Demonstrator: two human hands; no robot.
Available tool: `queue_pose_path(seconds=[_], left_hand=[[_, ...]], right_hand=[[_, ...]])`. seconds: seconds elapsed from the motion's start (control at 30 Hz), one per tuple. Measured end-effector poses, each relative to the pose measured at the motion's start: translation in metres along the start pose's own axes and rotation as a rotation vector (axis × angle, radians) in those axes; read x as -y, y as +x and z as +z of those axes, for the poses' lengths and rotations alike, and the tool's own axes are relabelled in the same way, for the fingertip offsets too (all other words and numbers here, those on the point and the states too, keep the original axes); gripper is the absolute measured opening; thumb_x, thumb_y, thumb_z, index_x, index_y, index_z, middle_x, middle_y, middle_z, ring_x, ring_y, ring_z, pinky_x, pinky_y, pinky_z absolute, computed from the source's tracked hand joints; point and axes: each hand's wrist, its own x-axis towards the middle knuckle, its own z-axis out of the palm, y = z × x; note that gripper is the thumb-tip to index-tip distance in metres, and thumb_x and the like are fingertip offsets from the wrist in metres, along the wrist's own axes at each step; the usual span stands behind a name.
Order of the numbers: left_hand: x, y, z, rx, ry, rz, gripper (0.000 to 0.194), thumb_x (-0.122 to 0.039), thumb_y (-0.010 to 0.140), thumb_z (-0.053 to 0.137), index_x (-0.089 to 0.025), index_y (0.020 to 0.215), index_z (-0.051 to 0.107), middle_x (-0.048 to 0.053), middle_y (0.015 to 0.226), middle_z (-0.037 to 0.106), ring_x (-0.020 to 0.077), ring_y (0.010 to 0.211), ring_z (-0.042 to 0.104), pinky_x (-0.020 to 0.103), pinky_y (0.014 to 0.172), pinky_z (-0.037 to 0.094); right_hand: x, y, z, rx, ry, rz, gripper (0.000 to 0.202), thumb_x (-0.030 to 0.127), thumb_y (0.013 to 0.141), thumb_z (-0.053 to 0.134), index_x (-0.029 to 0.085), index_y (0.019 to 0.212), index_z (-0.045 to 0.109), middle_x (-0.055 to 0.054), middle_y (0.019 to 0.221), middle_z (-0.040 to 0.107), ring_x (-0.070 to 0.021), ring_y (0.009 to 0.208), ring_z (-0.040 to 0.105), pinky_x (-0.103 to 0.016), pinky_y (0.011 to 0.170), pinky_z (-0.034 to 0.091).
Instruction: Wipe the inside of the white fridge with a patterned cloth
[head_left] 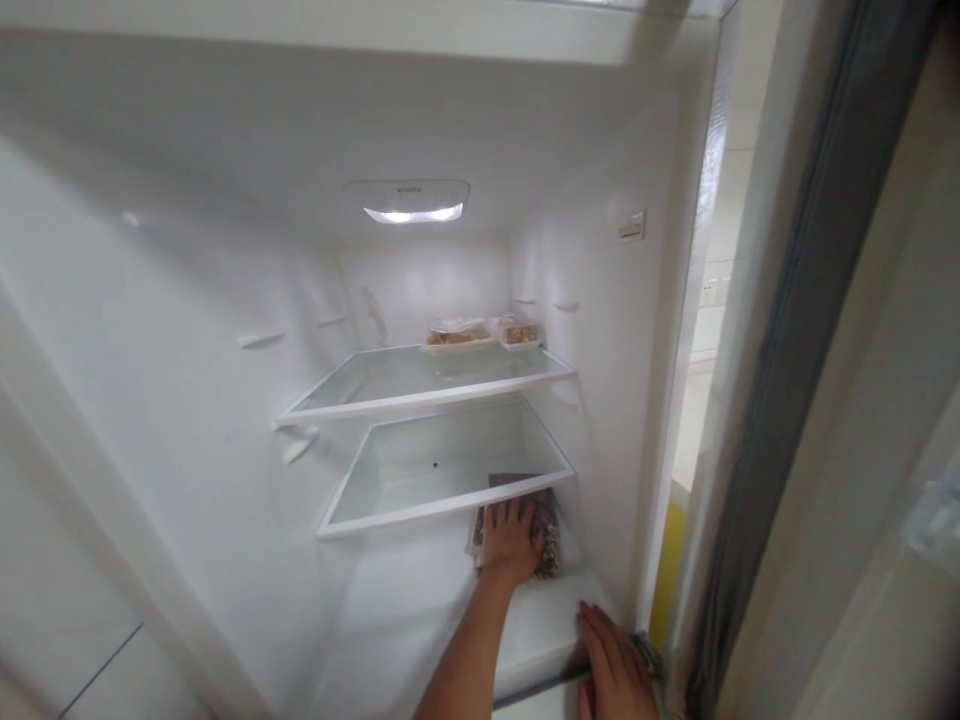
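Note:
Inside an open refrigerator, my left hand [512,540] lies with spread fingers on a dark patterned cloth or packet [552,530], below the lower glass shelf [450,507]. The item's back part shows through the glass. My right hand [616,662] rests with outstretched fingers on the front edge of the white ledge [551,625], lower right. Beside its knuckles is a small grey-green item [647,653], possibly cloth; its far side is hidden.
Two wrapped food trays, one on the left [459,334] and one on the right [519,332], stand at the back of the upper glass shelf [427,396]. A lit lamp [412,212] is overhead. The door with its dark seal [810,300] stands open at the right.

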Motion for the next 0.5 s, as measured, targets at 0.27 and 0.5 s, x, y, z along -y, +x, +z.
queue_pose_path(seconds=[0.27,0.5], left_hand=[[0.109,-0.03,-0.027,-0.119,0.175,-0.167,0.053,-0.045,0.095,0.033,-0.022,0.136,0.058,0.014,0.138,0.065,0.0346,0.128,0.056,0.056,0.112,0.036],[0.19,-0.044,-0.043,-0.148,0.223,-0.255,0.047,-0.042,0.096,0.036,-0.029,0.135,0.059,0.007,0.135,0.068,0.0321,0.134,0.052,0.052,0.118,0.032]], right_hand=[[-0.011,-0.003,-0.003,0.034,-0.013,-0.057,0.085,0.008,0.068,0.051,0.027,0.149,0.036,-0.005,0.142,0.062,-0.0273,0.127,0.059,-0.04,0.107,0.045],[-0.019,-0.009,0.006,0.005,0.011,-0.061,0.084,0.009,0.072,0.05,0.027,0.152,0.034,-0.007,0.137,0.065,-0.0291,0.125,0.061,-0.044,0.104,0.047]])
